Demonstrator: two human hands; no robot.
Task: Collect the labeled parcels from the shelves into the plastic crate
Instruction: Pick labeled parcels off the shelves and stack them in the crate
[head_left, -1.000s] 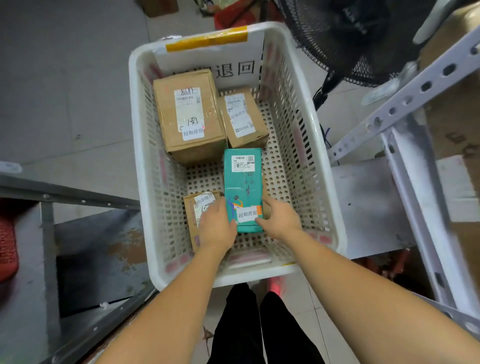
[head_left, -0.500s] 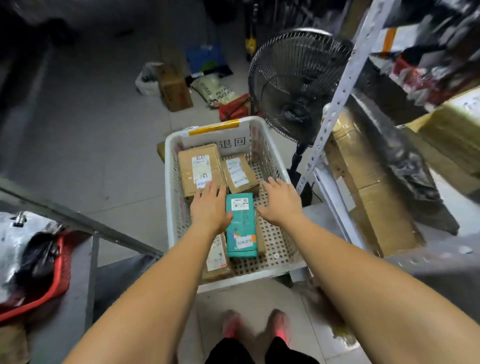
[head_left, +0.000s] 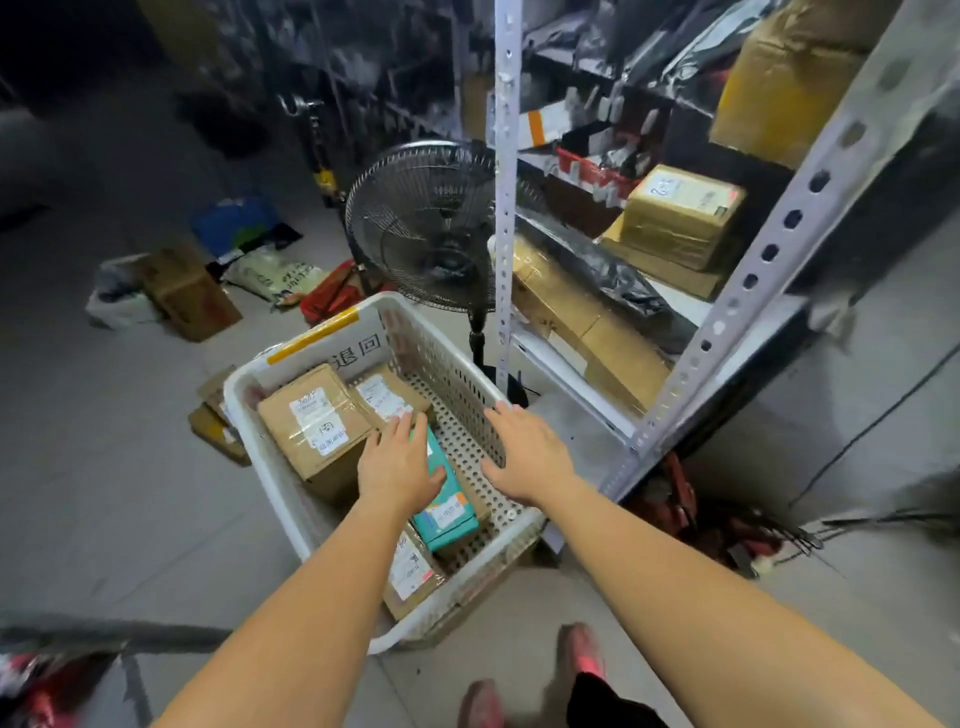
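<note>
head view: a white crate (head_left: 262, 457) sits on the floor beside a metal shelf rack (head_left: 506, 208). inside it lie four labeled parcels: a large brown box (head_left: 317, 421) and a smaller brown box (head_left: 387, 395) at the far end, a teal box (head_left: 449, 512) in the middle, and a flat brown box (head_left: 410, 571) at the near corner. the left hand (head_left: 397, 465) is spread above the teal box, fingers straight, grasping nothing; whether it touches the box i cannot tell. the right hand (head_left: 524, 452) hovers over the crate's right side, fingers likewise straight and grasping nothing. a black fan (head_left: 426, 223) stands behind the crate. a taped parcel (head_left: 680, 213) rests on a shelf.
</note>
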